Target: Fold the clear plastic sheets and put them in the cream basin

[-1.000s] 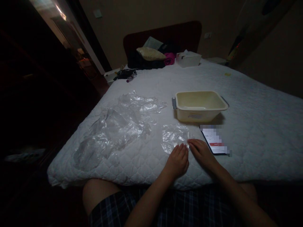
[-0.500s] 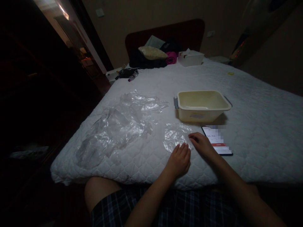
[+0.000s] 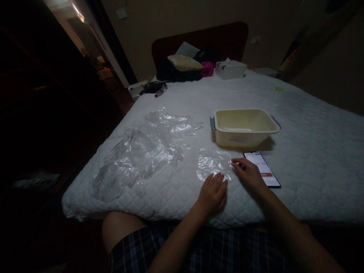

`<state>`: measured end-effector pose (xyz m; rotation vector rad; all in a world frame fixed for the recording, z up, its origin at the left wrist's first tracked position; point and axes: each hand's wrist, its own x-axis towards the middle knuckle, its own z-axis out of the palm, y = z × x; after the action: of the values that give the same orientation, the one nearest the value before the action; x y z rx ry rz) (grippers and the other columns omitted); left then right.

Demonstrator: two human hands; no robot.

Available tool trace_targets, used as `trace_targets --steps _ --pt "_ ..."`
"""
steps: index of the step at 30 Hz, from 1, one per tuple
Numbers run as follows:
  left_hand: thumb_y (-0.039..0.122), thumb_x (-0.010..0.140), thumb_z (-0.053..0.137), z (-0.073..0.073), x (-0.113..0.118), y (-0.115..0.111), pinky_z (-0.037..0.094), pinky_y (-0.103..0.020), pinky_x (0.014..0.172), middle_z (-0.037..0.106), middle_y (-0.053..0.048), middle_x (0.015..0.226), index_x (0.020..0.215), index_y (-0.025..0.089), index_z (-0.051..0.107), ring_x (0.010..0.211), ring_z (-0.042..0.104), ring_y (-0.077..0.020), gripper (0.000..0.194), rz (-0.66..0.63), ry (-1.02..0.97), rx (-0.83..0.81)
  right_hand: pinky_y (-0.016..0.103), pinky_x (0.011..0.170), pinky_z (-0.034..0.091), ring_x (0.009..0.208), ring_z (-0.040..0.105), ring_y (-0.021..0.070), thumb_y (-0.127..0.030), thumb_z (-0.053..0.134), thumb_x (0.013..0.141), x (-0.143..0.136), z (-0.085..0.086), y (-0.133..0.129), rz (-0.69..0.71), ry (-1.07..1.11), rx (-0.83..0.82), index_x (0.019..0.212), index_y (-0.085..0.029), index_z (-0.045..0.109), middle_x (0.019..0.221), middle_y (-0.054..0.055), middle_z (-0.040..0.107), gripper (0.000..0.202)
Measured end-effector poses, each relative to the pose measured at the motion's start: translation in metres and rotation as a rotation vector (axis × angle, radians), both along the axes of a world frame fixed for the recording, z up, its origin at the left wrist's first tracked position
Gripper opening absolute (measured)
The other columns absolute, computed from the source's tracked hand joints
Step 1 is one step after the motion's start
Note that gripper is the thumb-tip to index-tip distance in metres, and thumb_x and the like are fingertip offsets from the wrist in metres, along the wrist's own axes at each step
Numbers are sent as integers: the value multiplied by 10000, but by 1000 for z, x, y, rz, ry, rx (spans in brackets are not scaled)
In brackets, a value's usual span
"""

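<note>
A small clear plastic bag (image 3: 212, 163) lies nearly flat on the white quilted bed cover. My left hand (image 3: 214, 191) rests palm down at its near edge, fingers stretched out over the plastic. At the bag's right edge, my right hand (image 3: 247, 172) pinches the plastic between thumb and fingertips. To the left spreads a heap of crumpled clear plastic bags (image 3: 145, 151). Just beyond my right hand stands a cream plastic basin (image 3: 241, 138) with grey handles, its inside visible. A phone (image 3: 271, 181) with a lit screen lies to the right, partly behind my right hand.
The bed (image 3: 318, 163) reaches to a dark headboard (image 3: 224, 38). At its far end are a white box (image 3: 231, 70), a cushion (image 3: 184, 63), a rolled pink cloth (image 3: 207, 69) and dark fabric. A small bottle (image 3: 160, 92) lies at the far left edge.
My right hand has moved slightly right, drawing the bag's right edge outward. My left hand has shifted slightly left and stays flat on the near edge.
</note>
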<state>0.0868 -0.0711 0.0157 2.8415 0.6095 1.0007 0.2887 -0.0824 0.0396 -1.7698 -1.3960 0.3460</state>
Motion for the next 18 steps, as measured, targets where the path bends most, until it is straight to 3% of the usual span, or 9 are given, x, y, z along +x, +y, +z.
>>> trace_targets --steps 5,8,10,14,18 --pt "162 834 394 15 -24 24 480 -344 822 587 -109 1009 1005 156 570 954 564 -193 244 429 -317 -341 333 690 456 719 594 200 -397 515 769 14 -3 3 -182 32 -46 959 -152 651 880 94 670 339" --pt "187 822 420 24 -33 50 469 -298 769 606 -75 903 933 149 598 838 583 -170 213 556 -292 -580 347 718 452 759 612 226 -399 511 755 19 -5 13 -177 53 -127 905 -148 674 861 105 685 335" --pt "241 813 450 28 -35 67 451 -292 740 625 -63 850 891 158 624 805 587 -180 208 589 -216 -684 354 737 446 785 617 242 -395 505 750 20 -5 21 -163 45 -178 861 -149 687 849 111 692 326" --pt "295 782 488 26 -29 94 419 -257 675 634 -47 720 729 159 650 726 592 -173 218 514 -176 -1017 358 750 442 808 622 254 -400 521 725 19 -9 34 -137 103 -228 820 -143 697 845 114 698 325" --pt "262 715 549 16 -23 109 403 -229 617 618 -32 667 685 145 641 665 574 -148 152 491 -228 -1131 339 736 446 789 620 231 -418 557 700 15 -14 39 -117 210 -186 798 -154 699 831 92 700 315"
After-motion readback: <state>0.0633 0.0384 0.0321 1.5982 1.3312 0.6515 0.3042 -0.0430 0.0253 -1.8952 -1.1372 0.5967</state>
